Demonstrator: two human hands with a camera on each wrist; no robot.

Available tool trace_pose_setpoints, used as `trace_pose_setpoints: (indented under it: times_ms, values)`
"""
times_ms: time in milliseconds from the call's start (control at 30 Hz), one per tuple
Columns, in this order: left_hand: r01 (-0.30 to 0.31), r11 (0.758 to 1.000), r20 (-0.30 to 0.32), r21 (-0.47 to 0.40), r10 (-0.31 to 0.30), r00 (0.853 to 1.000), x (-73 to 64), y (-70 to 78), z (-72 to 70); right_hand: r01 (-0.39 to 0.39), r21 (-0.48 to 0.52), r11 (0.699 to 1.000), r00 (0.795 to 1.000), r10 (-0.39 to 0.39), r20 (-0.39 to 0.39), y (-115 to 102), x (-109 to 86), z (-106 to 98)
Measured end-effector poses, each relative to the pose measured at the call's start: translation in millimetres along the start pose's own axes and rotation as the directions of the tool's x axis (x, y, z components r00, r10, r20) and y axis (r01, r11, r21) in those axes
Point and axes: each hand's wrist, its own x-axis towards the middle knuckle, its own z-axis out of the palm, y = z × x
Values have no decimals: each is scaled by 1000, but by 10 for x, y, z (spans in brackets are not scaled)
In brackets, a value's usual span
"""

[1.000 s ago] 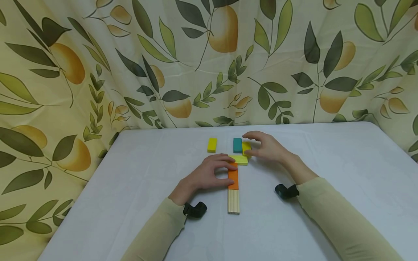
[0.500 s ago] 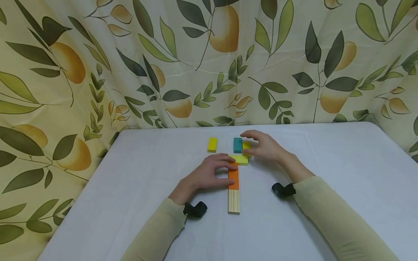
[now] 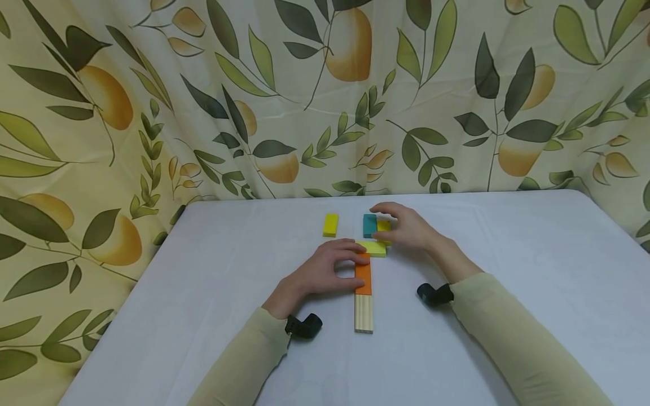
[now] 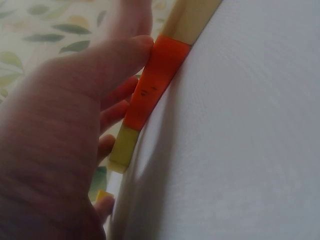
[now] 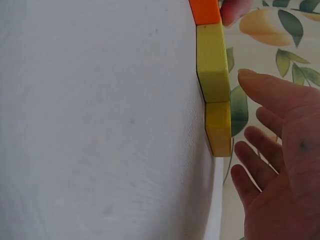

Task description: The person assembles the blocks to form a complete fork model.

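Observation:
My left hand (image 3: 330, 269) lies by an orange wooden block (image 3: 363, 273), its thumb and fingertips resting on that block and on a lime-yellow block (image 3: 374, 249). In the left wrist view the thumb (image 4: 120, 62) meets the edge of the orange block (image 4: 155, 80). My right hand (image 3: 408, 228) hovers by a teal block (image 3: 369, 225) and a yellow block (image 3: 384, 226), thumb and fingers spread apart. The right wrist view shows its fingers (image 5: 260, 160) loosely bent beside the yellow block (image 5: 218, 127), holding nothing. Lime-yellow block (image 5: 212, 60) and yellow block touch there.
A plain wood block (image 3: 363, 314) continues the row below the orange one. Another yellow block (image 3: 330, 225) lies apart at the back left. White cloth covers the table (image 3: 203, 316); a curtain (image 3: 325, 113) with leaf and fruit prints stands behind.
My right hand has slid slightly left, its thumb and fingertips now nearer the teal block. My left hand and the blocks stay where they were.

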Motion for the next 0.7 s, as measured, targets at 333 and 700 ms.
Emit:
trace_pose_setpoints:
  times_ms: [333, 700]
  values:
    - [17, 1000, 12, -17, -17, 1000, -7, 12, -4, -2, -7, 1000, 1000, 2, 18, 6, 47, 25]
    - [14, 1000, 7, -26, -14, 1000, -7, 10, -14, -40, -17, 999, 998, 41, 52, -10, 106, 55]
